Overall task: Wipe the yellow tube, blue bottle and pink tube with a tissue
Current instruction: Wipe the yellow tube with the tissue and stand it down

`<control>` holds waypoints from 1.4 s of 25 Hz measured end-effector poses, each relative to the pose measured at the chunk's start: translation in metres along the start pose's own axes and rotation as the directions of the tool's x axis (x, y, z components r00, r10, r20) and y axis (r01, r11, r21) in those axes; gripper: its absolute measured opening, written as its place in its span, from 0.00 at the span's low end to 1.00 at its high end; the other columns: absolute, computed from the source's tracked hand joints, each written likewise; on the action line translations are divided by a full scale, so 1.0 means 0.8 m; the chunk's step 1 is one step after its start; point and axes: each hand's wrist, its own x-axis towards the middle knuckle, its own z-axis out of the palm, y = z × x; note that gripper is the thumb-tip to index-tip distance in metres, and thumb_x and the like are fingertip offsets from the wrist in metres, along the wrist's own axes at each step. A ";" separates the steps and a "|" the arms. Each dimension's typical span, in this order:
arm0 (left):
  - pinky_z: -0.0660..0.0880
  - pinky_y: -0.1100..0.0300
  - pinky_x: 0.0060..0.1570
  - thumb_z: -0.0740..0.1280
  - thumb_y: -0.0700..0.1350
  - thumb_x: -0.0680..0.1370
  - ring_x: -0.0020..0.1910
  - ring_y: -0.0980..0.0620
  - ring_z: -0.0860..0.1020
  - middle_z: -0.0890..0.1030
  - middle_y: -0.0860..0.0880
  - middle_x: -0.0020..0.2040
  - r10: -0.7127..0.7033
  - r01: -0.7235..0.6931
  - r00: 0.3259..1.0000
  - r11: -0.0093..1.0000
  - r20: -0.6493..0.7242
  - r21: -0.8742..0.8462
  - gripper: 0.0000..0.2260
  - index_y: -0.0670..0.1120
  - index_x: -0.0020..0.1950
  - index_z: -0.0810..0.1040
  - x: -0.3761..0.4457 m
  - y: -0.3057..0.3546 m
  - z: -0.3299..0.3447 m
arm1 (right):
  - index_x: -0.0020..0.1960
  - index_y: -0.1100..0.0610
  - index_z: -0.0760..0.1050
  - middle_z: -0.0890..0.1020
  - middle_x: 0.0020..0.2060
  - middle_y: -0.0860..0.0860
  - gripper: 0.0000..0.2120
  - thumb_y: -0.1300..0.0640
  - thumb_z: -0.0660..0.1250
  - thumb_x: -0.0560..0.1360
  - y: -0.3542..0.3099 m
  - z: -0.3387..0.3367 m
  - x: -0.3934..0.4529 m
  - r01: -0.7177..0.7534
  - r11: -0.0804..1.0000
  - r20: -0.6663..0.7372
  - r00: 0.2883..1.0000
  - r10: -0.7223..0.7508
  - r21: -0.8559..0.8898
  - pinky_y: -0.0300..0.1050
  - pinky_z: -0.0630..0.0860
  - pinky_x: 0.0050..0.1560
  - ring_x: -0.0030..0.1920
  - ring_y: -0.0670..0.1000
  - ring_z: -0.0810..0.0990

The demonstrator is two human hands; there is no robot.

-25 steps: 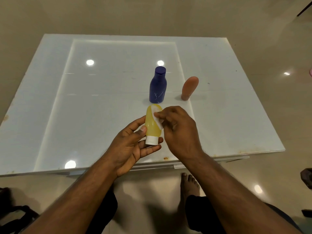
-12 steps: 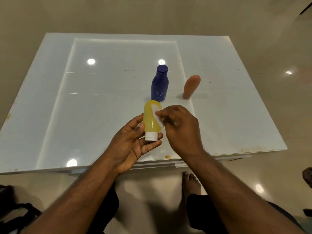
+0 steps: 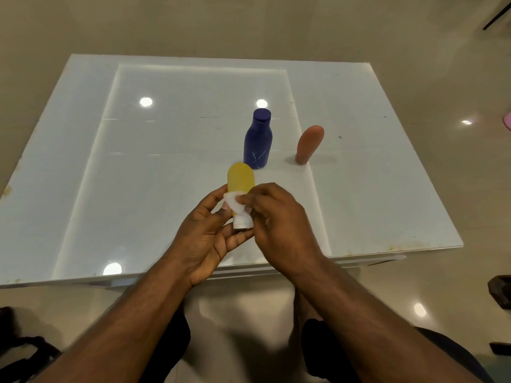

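Note:
My left hand (image 3: pixel 206 236) holds the yellow tube (image 3: pixel 240 179) upright over the table's near edge, white cap (image 3: pixel 242 221) down, fingers curled round its lower part. My right hand (image 3: pixel 279 225) pinches a white tissue (image 3: pixel 234 202) against the tube's lower body, just above the cap. Behind them the blue bottle (image 3: pixel 257 140) stands upright on the table. The pink tube (image 3: pixel 309 145) stands on its cap to the bottle's right, untouched.
The white glossy table (image 3: pixel 154 172) has its near edge just under my hands. A beige tiled floor surrounds it. My knees and a foot show below the table edge. Dark objects lie on the floor at lower left (image 3: pixel 19 352) and far right (image 3: pixel 499 291).
The tissue in my right hand has slid down the yellow tube from its upper part to just above the cap. My left hand keeps holding the tube.

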 end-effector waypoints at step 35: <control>0.82 0.42 0.52 0.65 0.42 0.75 0.55 0.34 0.83 0.83 0.39 0.59 -0.061 0.027 0.990 0.965 0.124 0.262 0.22 0.49 0.70 0.74 -0.007 -0.003 -0.001 | 0.55 0.59 0.80 0.81 0.51 0.56 0.12 0.61 0.70 0.71 0.021 -0.024 0.016 -0.022 0.998 -0.087 0.996 0.018 -0.056 0.52 0.76 0.55 0.52 0.56 0.77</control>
